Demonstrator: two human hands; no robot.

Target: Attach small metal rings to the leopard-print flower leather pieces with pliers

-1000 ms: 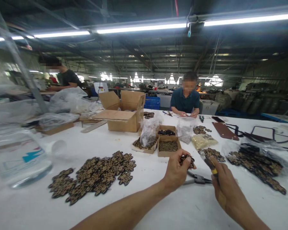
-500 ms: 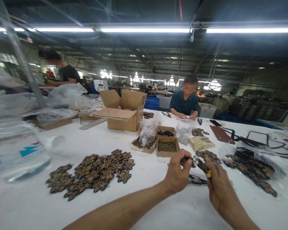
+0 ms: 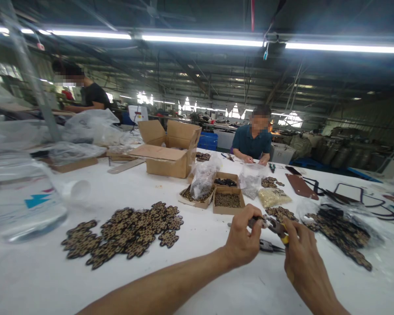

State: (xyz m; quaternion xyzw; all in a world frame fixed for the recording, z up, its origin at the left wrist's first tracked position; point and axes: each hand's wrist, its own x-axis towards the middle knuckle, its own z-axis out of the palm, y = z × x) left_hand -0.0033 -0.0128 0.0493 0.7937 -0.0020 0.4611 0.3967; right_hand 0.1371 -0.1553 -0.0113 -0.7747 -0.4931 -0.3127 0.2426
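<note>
My left hand is closed in a pinch on a small dark patterned piece, mostly covered by the fingers. My right hand is wrapped round yellow-handled pliers, whose jaws point left and meet the piece at my left fingertips. Whether the jaws touch it is too small to tell. Below them on the table lies a second pair of pliers with dark handles. A large pile of leopard-patterned flower pieces lies to the left, and a smaller group sits just beyond my right hand.
Small boxes of studs and black parts stand ahead, beside a large open carton. A clear jug is at left. Bagged pieces lie at right. A person works across the table, another back left.
The piece in my left hand has tilted, showing less of its patterned face. The pliers and my right hand have shifted slightly. The view has moved a little.
</note>
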